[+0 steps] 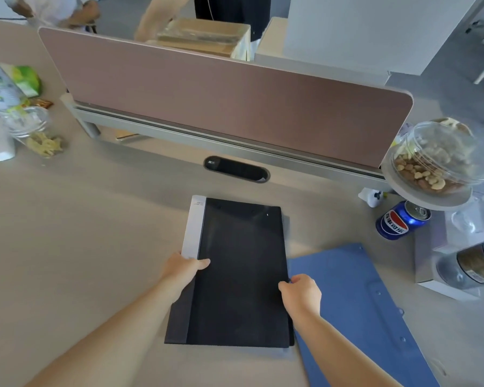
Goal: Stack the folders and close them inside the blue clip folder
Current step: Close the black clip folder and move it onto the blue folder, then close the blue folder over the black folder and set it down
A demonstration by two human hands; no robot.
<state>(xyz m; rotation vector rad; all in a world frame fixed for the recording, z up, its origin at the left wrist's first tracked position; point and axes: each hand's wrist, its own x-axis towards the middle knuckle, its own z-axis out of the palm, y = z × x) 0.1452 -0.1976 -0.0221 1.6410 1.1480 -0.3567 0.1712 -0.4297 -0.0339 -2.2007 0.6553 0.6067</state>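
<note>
Head view showed the left hand [185, 268] and right hand [301, 293] gripping the black folders [238, 275], apparently stacked, on the table [95, 233]; the blue clip folder [355, 308] lay open, unclosed.

You see a black folder [241, 275] of smooth plastic with a dull sheen beside a matt blue folder [355, 303]. Your desk [81, 233] looks matt; the can [401, 220] is glossy metal.
</note>
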